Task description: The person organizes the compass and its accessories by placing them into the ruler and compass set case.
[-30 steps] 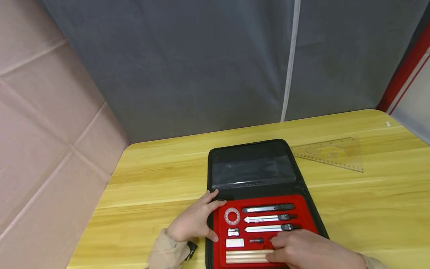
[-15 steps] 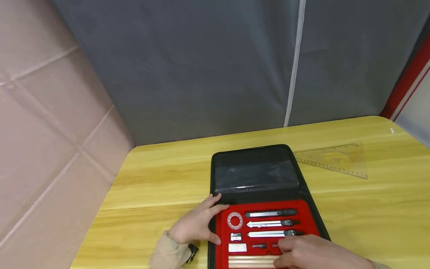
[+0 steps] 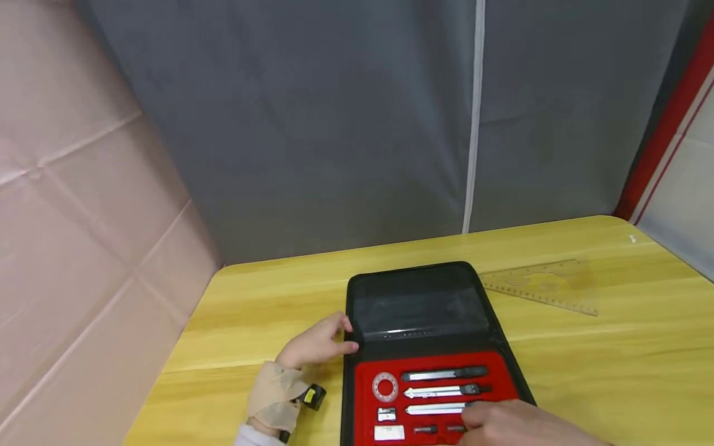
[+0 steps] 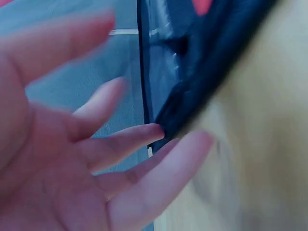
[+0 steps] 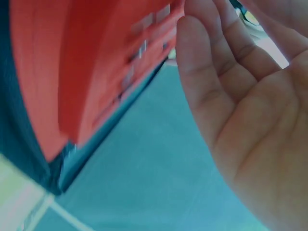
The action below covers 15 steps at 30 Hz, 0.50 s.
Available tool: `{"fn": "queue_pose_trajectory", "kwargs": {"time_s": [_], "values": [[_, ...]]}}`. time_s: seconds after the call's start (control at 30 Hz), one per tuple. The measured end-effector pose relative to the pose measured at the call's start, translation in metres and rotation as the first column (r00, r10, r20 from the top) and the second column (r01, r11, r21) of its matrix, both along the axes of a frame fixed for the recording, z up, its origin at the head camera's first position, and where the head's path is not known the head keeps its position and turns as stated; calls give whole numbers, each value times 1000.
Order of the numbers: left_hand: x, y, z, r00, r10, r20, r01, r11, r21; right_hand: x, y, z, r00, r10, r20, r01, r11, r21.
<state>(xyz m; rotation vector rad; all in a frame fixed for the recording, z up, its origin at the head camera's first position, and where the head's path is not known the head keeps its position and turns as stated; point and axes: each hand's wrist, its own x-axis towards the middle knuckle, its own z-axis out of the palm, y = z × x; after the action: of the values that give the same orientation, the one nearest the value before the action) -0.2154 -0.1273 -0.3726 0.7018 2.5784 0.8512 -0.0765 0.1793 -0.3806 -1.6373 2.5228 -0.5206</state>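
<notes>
A black zip case [image 3: 350, 371] lies unfolded on the wooden table. Its red insert [image 3: 365, 396] holds a round ring [image 3: 385, 387], a sharpener [image 3: 387, 414], a white eraser [image 3: 388, 432], a cutter-like tool [image 3: 444, 374], two compasses [image 3: 440, 391] and small dark-ended pieces. My left hand [image 3: 315, 342] is at the case's left edge near the fold, fingers apart; contact is unclear. Over the insert's lower right is my right hand [image 3: 507, 424], fingers slightly bent. Nothing shows in the right palm [image 5: 260, 130], but some fingertips are hidden.
A clear set square [image 3: 541, 288] lies right of the case's lid [image 3: 421, 303]. A small white scrap [image 3: 633, 238] sits near the far right table edge. Grey curtain [image 3: 334, 155] hangs behind the table, and pinkish padded panels [image 3: 95, 217] stand on the left.
My left hand has shifted from the insert's left edge up toward the fold. The right hand stays near the lower right. The case sits lower in the head view, so the pencils are out of sight.
</notes>
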Motion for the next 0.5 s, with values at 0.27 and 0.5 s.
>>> {"fn": "queue_pose_trajectory", "kwargs": {"time_s": [0.27,0.5], "values": [[-47,18,-7,993,119,23,-119,993,-6,-22,52,10,880,-365,303,380,925,9],[-82,30,-11,966,219,138,-218,976,-20,-82,120,1,891,-441,113,443,896,3]]}}
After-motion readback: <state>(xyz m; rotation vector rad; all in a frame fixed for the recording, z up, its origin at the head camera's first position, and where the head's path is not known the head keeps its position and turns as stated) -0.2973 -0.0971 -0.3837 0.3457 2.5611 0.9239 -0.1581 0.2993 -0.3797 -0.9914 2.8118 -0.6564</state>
